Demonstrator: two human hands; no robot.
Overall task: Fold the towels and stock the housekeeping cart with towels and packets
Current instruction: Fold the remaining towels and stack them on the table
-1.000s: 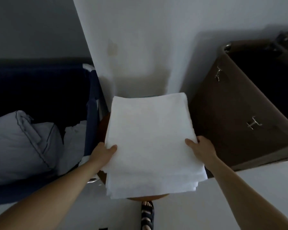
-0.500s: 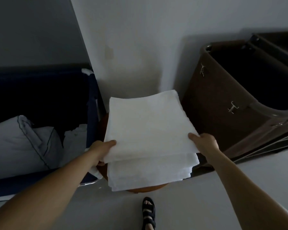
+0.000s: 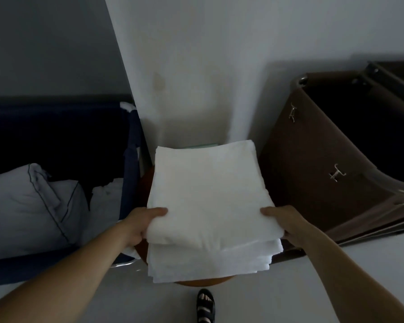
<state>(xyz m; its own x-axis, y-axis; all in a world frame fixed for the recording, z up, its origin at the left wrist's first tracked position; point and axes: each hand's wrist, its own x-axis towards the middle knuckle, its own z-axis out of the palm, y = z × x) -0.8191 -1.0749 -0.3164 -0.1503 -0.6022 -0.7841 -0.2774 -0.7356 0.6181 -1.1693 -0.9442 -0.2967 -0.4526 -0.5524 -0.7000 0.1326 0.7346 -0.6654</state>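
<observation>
Head view, steeply downward, close overhead

Forearms (image 3: 79,271): both bare to the lower frame edge.
Hands: left hand (image 3: 140,226) and right hand (image 3: 282,220), both bare.
Footwear: one black open-toed sandal (image 3: 205,306) with broad straps, toes showing.

Pale pillow with dark piping (image 3: 33,206) left; round brown wooden stool (image 3: 208,282) centre; black strapped sandal (image 3: 205,306) on grey floor (image 3: 289,290).

white folded towels (image 3: 208,197), stacked flat; top layers lifted at near edge
</observation>
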